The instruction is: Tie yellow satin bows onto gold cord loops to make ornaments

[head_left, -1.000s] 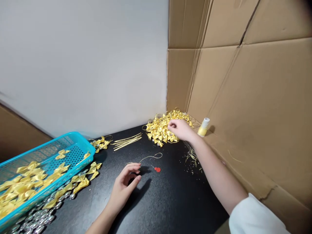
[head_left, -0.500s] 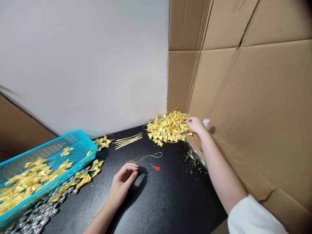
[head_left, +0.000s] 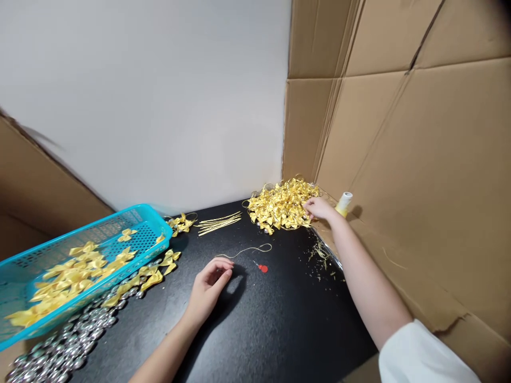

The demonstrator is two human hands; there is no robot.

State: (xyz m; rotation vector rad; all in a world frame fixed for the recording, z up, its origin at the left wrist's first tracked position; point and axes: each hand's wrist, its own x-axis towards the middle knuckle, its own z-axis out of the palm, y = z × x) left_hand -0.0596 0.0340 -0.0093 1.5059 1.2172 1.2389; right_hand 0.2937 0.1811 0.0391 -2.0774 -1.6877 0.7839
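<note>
The right hand [head_left: 319, 208] reaches to the far corner of the black counter [head_left: 279, 324] and rests at the right edge of the heap of gold ribbon bows [head_left: 281, 206]. Its fingers curl into the heap, but whether they have closed on a bow cannot be told from here. Just beside that hand, against the cardboard wall [head_left: 419, 175], stands a small bottle with a white cap [head_left: 344, 204].

The left hand [head_left: 209, 286] lies on the counter nearer the body, its fingers loosely bent with the tips close together at the near end of a loose gold cord [head_left: 249, 250]; it seems to touch or lightly pinch the cord, though this is too fine to be sure. A small red piece [head_left: 262, 268] lies just beside the cord.

Further left lie a bundle of cut gold cords [head_left: 219, 222], a teal plastic basket [head_left: 146, 221] part-filled with bows and tilted on a bed of silver bells [head_left: 67, 346].

Risks, as I judge them: the bows in the heap carry loops that look tangled, so lifting one could drag several along and scatter them. The bottle is so close to the right wrist that a sideways sweep could topple it. The thin cord could slip from the left fingers.
</note>
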